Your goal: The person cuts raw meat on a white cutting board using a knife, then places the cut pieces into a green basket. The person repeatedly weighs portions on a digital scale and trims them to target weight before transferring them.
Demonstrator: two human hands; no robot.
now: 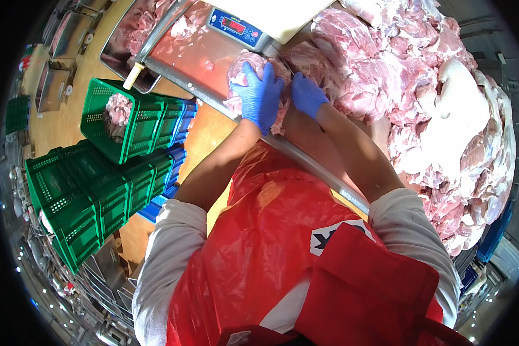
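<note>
My left hand (259, 97), in a blue glove, lies with spread fingers on top of a piece of raw meat (234, 105) at the metal table's near edge. Just right of it is my right hand (309, 96), also gloved in blue, its fingers closed around a knife (285, 61). The knife's thin blade points away from me, between the piece under my left hand and the large heap of raw meat (375, 75) on the right. Most of the handle is hidden by my fingers.
A blue digital scale (234, 27) stands beyond my hands, beside a white board (271, 11). Meat scraps fill a metal tray (111, 57) at the far left. Green crates (144, 124) stand left of the table, one holding meat pieces. Pale skin (461, 104) covers part of the heap.
</note>
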